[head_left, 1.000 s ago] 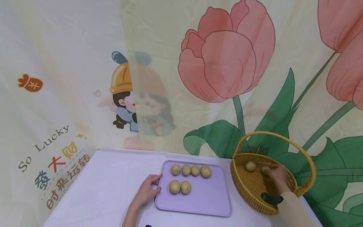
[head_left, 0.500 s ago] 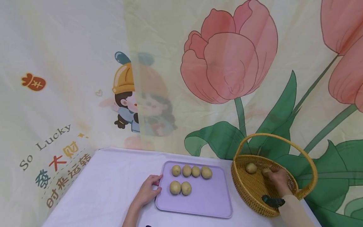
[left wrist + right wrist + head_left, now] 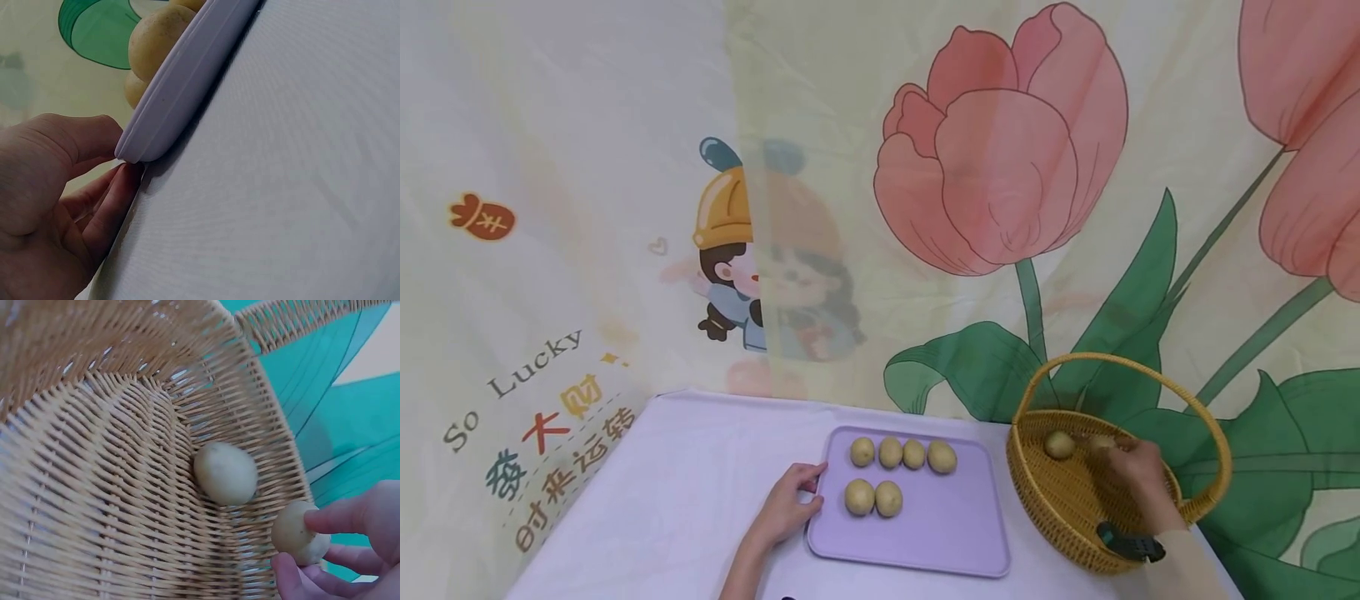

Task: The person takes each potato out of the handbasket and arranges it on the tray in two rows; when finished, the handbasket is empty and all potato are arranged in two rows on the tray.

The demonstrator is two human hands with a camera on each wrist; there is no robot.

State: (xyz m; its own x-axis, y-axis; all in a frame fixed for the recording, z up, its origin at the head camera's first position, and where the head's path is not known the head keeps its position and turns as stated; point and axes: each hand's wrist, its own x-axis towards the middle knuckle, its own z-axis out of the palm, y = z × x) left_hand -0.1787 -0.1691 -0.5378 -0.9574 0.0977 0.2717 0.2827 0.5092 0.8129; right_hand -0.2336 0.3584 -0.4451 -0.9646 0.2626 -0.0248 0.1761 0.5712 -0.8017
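In the head view my left hand [image 3: 787, 503] is at the left edge of a lilac tray [image 3: 940, 542]. The left wrist view shows its thumb and fingertips gripping the tray's rim [image 3: 164, 109]. Several potatoes [image 3: 859, 497] lie on the tray in two rows. My right hand [image 3: 1138, 473] reaches into a wicker basket [image 3: 1060, 508]. In the right wrist view, thumb and fingers pinch a potato [image 3: 294, 531] near the basket's side wall. A second potato [image 3: 225, 474] lies beside it in the basket, apart from the hand.
The basket's tall arched handle [image 3: 1180, 387] rises over the right forearm's side. A white cloth [image 3: 700, 467] covers the table. Behind it hangs a printed curtain [image 3: 820, 125] with tulips. A dark band [image 3: 1131, 543] is on the right wrist.
My right hand stays in the basket, its forearm shifting slightly, with its fingers at the same potato. The left hand and the potatoes on the tray hold their places.
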